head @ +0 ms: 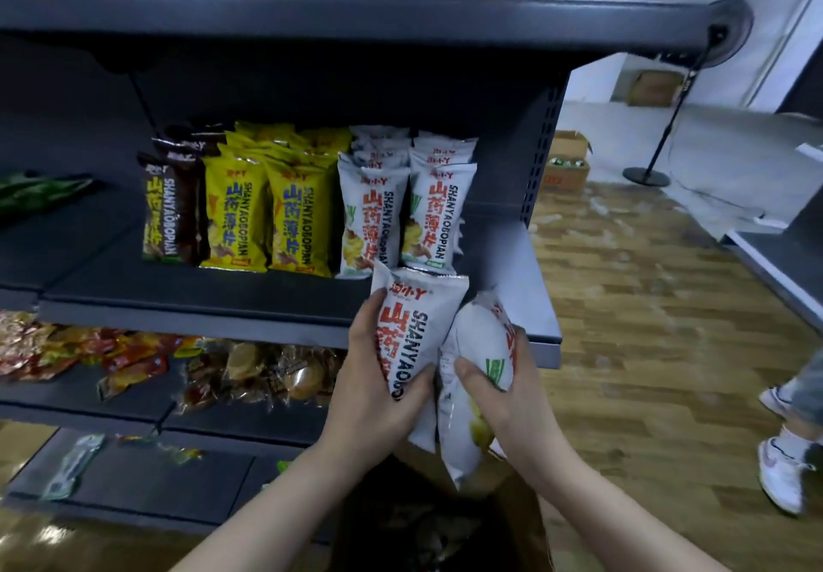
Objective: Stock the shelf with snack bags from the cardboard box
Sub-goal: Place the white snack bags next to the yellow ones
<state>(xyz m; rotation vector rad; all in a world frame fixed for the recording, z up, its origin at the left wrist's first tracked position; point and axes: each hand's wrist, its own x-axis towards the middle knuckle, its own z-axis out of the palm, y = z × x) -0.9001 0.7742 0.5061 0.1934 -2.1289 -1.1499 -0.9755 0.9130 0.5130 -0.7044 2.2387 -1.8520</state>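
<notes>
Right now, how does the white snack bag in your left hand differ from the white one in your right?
The white snack bag in the left hand, shows its printed front with red characters, while the white bag in the right hand, is turned so mostly plain white shows. The left bag sits higher, nearly upright; the right bag tilts and hangs lower. Both are puffy and gripped.

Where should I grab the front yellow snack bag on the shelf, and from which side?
Pinch the yellow snack bag near its top seam, coming from the front and above. It stands upright, packed tight between bags on both sides, so only its face and top edge are free. Both hands are full now, though.
</notes>
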